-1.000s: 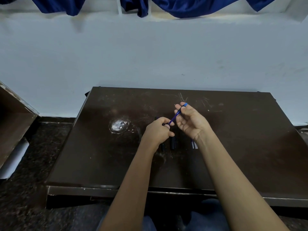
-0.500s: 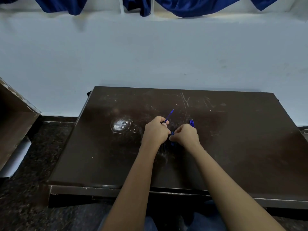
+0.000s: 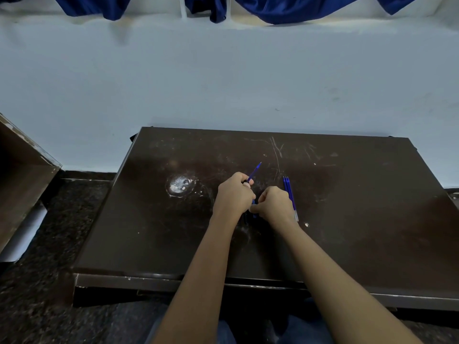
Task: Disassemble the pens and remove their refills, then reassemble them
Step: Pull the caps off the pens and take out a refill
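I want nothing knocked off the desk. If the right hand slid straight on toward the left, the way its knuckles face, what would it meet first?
Most likely the left hand, which sits right beside the right hand; they look nearly touching, with small dark pen parts between them, though depth is unclear.

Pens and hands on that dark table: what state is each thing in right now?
Left hand: closed around a blue refill that sticks out past the fingers.
Right hand: closed, low over the table; what it grips is hidden.
Loose refills: lying flat together beside the right hand.
Table: scratched, with a white scuff.
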{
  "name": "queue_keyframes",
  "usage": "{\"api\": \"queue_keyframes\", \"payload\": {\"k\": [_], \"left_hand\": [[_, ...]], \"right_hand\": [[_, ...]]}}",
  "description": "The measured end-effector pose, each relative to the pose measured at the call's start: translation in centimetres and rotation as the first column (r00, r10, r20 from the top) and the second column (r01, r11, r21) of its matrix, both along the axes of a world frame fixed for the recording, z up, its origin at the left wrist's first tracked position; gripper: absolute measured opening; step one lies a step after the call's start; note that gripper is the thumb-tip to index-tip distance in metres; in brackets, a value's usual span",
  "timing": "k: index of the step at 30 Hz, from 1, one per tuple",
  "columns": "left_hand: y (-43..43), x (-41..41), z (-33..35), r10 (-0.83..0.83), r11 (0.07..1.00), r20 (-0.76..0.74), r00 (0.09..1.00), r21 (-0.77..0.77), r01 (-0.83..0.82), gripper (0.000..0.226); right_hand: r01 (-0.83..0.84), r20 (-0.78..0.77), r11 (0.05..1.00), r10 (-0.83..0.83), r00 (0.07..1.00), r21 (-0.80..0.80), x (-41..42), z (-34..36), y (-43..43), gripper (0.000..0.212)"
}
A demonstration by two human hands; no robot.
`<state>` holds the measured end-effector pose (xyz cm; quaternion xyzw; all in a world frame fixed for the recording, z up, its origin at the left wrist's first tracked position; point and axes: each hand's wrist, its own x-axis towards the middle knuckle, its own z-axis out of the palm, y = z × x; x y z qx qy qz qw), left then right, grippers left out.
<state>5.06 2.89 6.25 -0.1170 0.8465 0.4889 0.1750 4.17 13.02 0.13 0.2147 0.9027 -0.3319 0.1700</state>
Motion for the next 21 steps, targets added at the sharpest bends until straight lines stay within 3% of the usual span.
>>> {"api": "queue_keyframes", "payload": {"k": [6, 8, 9, 11, 12, 14, 16, 21], "left_hand": [[0.1, -0.1, 0.1, -0.013, 1.000, 0.039, 0.999, 0.010, 0.012, 0.022], [0.0, -0.1, 0.1, -0.020, 1.000, 0.043, 0.999, 0.008, 0.020, 0.023], [0.0, -0.1, 0.1, -0.018, 1.000, 0.039, 0.999, 0.005, 0.018, 0.022], [-0.1, 0.0, 0.0, 0.001, 1.000, 0.023, 1.000, 0.001, -0.001, 0.022], [-0.2, -0.1, -0.1, 0.011, 1.000, 0.016, 1.000, -0.002, -0.011, 0.023], [-0.3, -0.1, -0.1, 0.014, 1.000, 0.007, 1.000, -0.015, -0.013, 0.026], [-0.3, -0.1, 0.0, -0.008, 1.000, 0.012, 1.000, -0.023, 0.009, 0.029], [-0.2, 0.0, 0.0, -0.042, 0.999, 0.038, 0.998, -0.014, 0.042, 0.028]], "right_hand": [[0.012, 0.018, 0.999, -0.011, 1.000, -0.035, -0.3, -0.1, 0.3, 0.017], [0.109, 0.031, 0.983, -0.106, 0.994, -0.147, -0.8, 0.6, 0.6, 0.013], [0.182, 0.068, 0.938, -0.169, 0.983, -0.294, -1.0, 1.2, 0.8, 0.009], [0.289, 0.190, 0.717, -0.217, 0.957, -0.634, -1.2, 2.9, 1.4, 0.011], [0.299, 0.234, 0.595, -0.187, 0.954, -0.746, -1.0, 3.8, 1.7, 0.016], [0.274, 0.262, 0.489, -0.095, 0.960, -0.828, -0.6, 5.1, 2.2, 0.017], [0.266, 0.265, 0.481, -0.071, 0.962, -0.836, -0.3, 5.2, 2.2, 0.015], [0.310, 0.237, 0.520, -0.203, 0.950, -0.796, -0.5, 3.8, 0.9, 0.014]]}}
